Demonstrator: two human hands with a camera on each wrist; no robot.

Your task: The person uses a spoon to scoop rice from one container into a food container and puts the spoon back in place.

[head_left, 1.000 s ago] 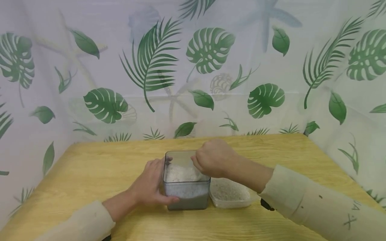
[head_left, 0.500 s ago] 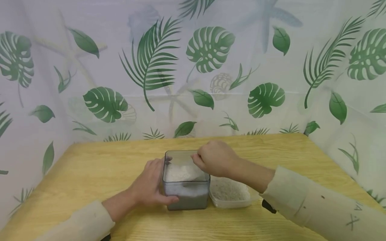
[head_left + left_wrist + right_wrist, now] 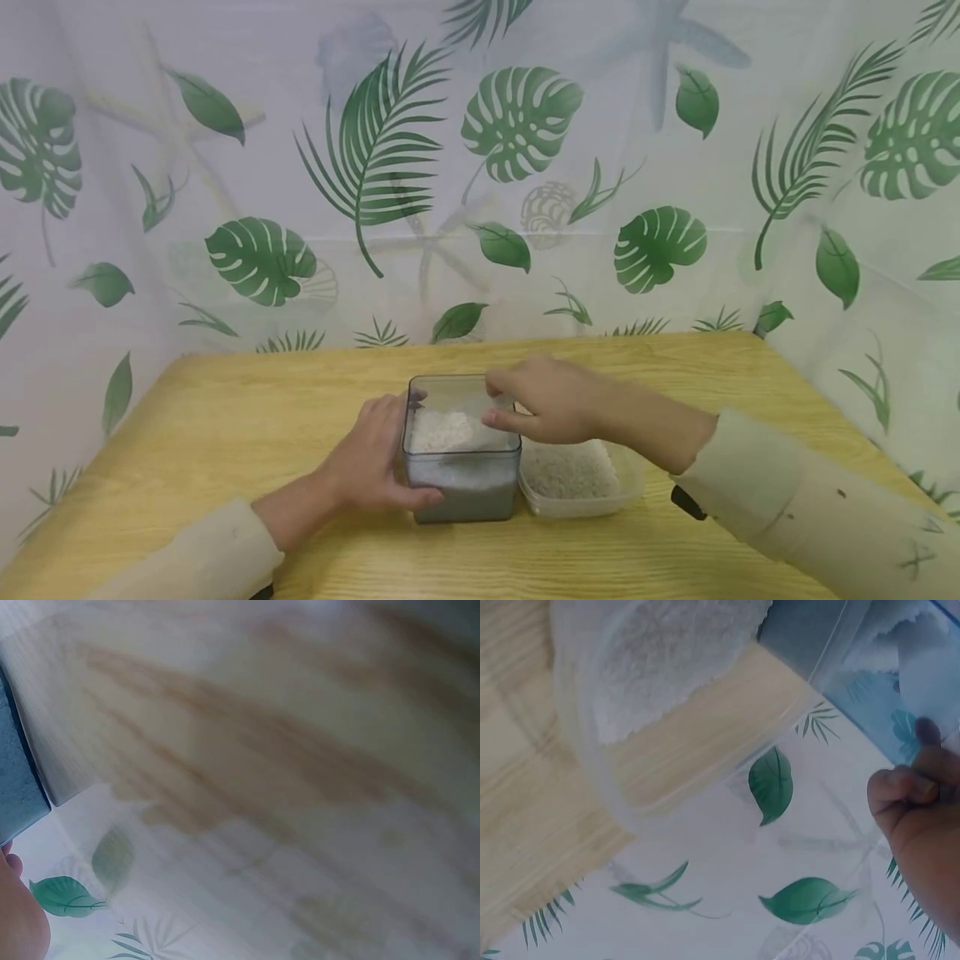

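Cream sleeves come in from both bottom corners of the head view, and both hands meet at the middle of the wooden table. Nearest us, the left hand wraps the left wall of a clear square box, thumb across the front face, fingers curled round the far-left corner, holding it steady on the tabletop. That box stands upright, smoky-grey in its lower half, with a heap of white grains showing through the open top.

Just beside it on the right, wall to wall or very nearly touching, sits a low clear tub, wider than it is tall, also carrying pale grains spread flat. From the right wrist view the tub's rounded rim and that white bed are plain to see, though upside down.

Now the right hand: it hangs over the seam between the two containers, above the box's right rim, palm down, fingers drawn together and bent toward the thumb. Whether grains are pinched between them, I cannot tell; nothing shows in the grip. So the box lies directly under and slightly left of that hand, the tub directly below its wrist, and the right hand is the free one.

Beyond, the table runs back to a white curtain printed with green leaves.
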